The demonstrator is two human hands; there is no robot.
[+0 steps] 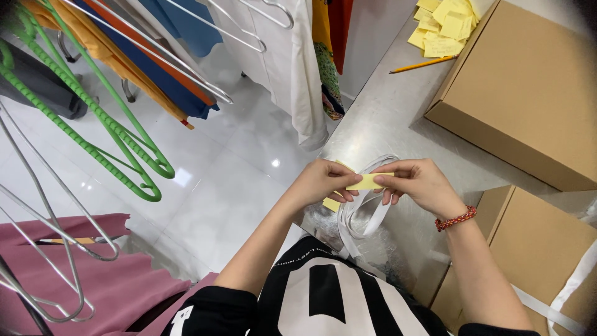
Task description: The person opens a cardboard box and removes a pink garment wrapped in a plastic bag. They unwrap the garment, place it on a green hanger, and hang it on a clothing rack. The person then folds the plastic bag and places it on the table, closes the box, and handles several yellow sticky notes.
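My left hand (324, 180) and my right hand (415, 182) meet over the edge of a steel table (385, 118). Between their fingertips they pinch a small folded yellow paper note (368, 181); another bit of yellow paper (331, 204) shows under my left hand. A loop of white strap (367, 214) hangs below and behind the hands, running down toward my black and white shirt. A red beaded bracelet (455, 219) sits on my right wrist.
Two cardboard boxes stand on the table, one at the back right (528, 87), one near right (535, 249). Yellow sticky notes (444, 25) and a pencil (423, 64) lie at the far edge. Green hangers (93, 130), wire hangers and hanging clothes fill the left over a white tiled floor.
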